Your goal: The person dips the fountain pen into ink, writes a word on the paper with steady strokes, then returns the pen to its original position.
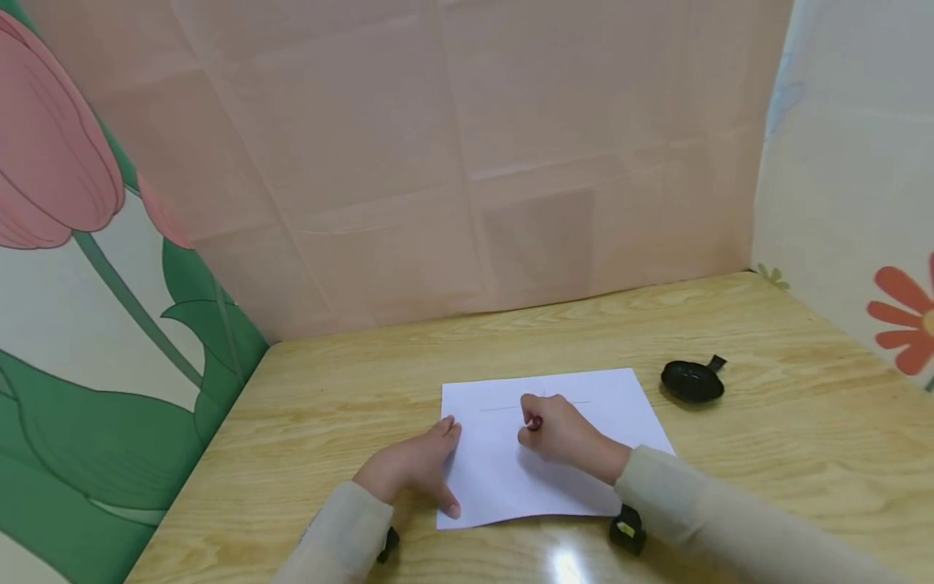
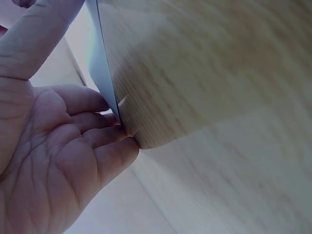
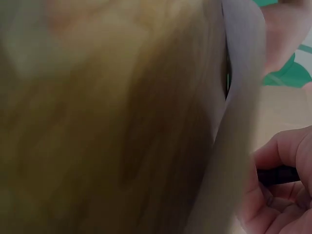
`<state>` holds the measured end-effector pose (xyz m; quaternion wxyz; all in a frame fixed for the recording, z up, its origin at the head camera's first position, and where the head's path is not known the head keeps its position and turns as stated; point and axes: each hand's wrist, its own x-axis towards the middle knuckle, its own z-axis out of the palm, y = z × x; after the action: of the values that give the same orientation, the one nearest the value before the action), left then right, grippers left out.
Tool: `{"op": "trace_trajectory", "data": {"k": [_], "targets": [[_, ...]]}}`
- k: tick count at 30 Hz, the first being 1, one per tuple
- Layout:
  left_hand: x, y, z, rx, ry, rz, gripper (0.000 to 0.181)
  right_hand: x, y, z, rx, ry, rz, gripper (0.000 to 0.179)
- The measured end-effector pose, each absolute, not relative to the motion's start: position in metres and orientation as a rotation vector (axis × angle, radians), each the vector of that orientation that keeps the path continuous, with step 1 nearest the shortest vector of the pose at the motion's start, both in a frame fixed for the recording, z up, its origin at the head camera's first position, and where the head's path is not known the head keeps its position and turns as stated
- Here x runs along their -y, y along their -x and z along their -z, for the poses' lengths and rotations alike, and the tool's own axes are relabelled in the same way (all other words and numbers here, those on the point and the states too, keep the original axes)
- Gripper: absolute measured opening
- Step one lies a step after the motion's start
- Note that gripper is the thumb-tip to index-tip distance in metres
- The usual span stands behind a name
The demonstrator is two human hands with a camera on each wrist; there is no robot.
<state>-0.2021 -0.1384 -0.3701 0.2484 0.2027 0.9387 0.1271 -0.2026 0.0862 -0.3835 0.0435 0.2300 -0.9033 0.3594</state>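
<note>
A white sheet of paper (image 1: 496,478) lies on the wooden table, its near edge slightly raised. Thin lines cross its upper part: one long and roughly horizontal, with a short upright stroke. My right hand (image 1: 565,430) rests over the sheet and grips a dark pen (image 1: 536,423), whose reddish end pokes out of the fist; the tip is hidden. In the right wrist view the curled fingers wrap the black pen (image 3: 279,175). My left hand (image 1: 419,462) lies at the paper's left edge, thumb spread from the fingers. Its fingertips touch that edge in the left wrist view.
Right of the paper sits a small black oval dish-like thing (image 1: 691,381) with a short tab. The wooden table (image 1: 350,381) meets a pink cloth backdrop (image 1: 379,162) behind. Flower-printed panels stand on both sides. Black wrist devices (image 1: 627,529) sit under the sleeves.
</note>
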Motion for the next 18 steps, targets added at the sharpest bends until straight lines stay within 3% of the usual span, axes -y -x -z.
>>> {"op": "trace_trajectory", "data": {"k": [18], "targets": [[0.1388, 0.2038, 0.3702, -2.550, -0.549, -0.342, 0.112, -0.0804, 0.1942, 0.3887, 2.595, -0.841, -0.993, 0.023]]}}
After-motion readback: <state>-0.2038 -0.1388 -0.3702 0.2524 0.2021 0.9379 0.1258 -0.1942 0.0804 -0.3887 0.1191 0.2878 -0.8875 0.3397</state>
